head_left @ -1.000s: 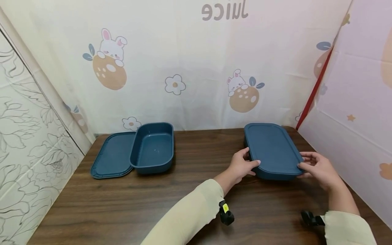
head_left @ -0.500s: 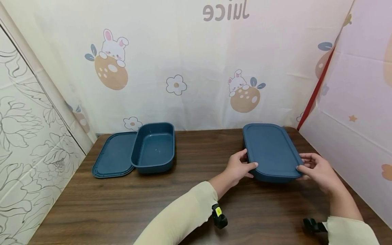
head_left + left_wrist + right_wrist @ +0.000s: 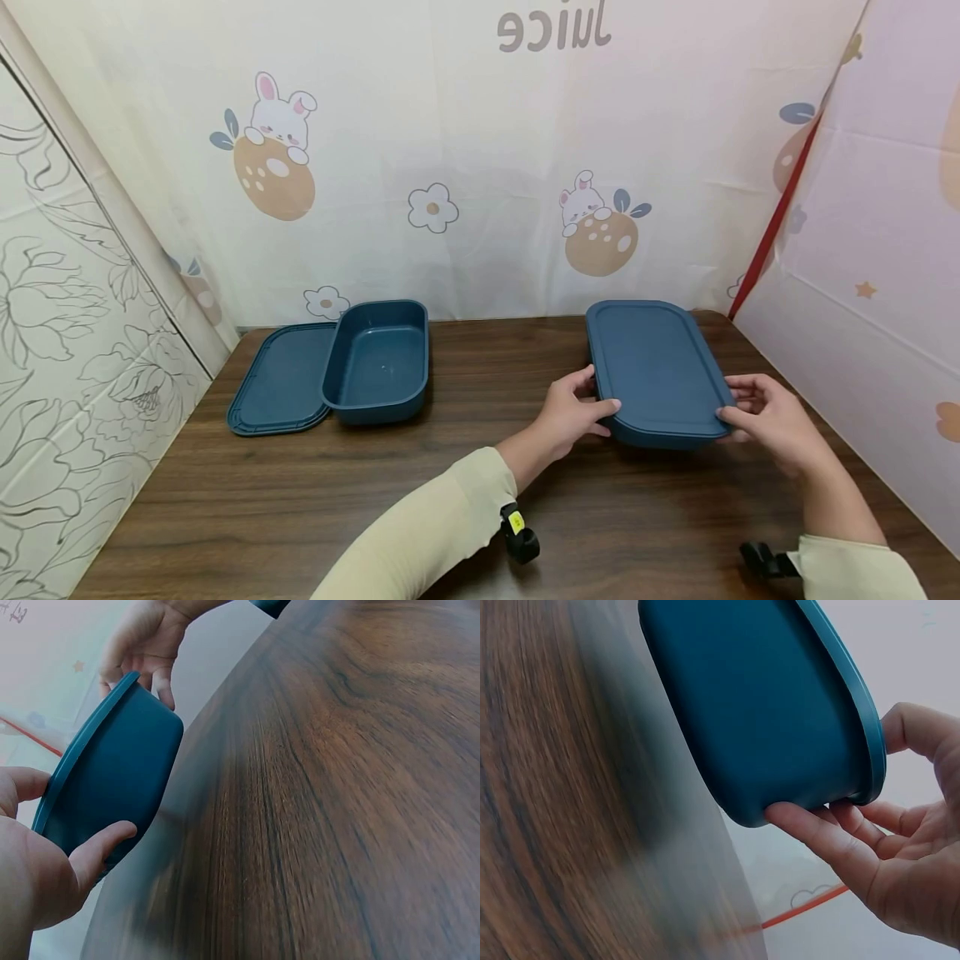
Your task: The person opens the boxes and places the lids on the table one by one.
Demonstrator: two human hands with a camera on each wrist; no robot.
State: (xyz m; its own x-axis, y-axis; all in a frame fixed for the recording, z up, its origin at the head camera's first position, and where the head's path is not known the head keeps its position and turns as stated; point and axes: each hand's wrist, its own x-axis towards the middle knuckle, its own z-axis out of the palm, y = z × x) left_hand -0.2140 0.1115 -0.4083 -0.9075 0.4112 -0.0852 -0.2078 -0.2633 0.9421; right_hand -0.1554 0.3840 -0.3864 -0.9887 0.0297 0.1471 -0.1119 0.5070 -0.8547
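Observation:
A blue rectangular food container with its lid on (image 3: 656, 367) is at the right of the table in the head view. My left hand (image 3: 568, 414) grips its left side near the front corner, thumb on the lid's edge. On the opposite side, my right hand (image 3: 772, 423) holds the front right corner, its thumb also at the lid's rim. The right wrist view shows fingers (image 3: 817, 832) below the container's (image 3: 757, 697) rim, by its base. In the left wrist view the container's (image 3: 124, 765) near part looks raised off the table; whether its far end touches, I cannot tell.
At the left stands an uncovered blue container (image 3: 378, 362), a loose blue lid (image 3: 283, 379) lying beside it, partly behind its edge. Printed fabric (image 3: 480, 150) closes off the back of the wooden table (image 3: 300, 508), and another sheet (image 3: 885, 350) borders the right.
The lidded container has shifted slightly left, with both hands still holding it. My left forearm has drawn left too. The uncovered container and loose lid stay put.

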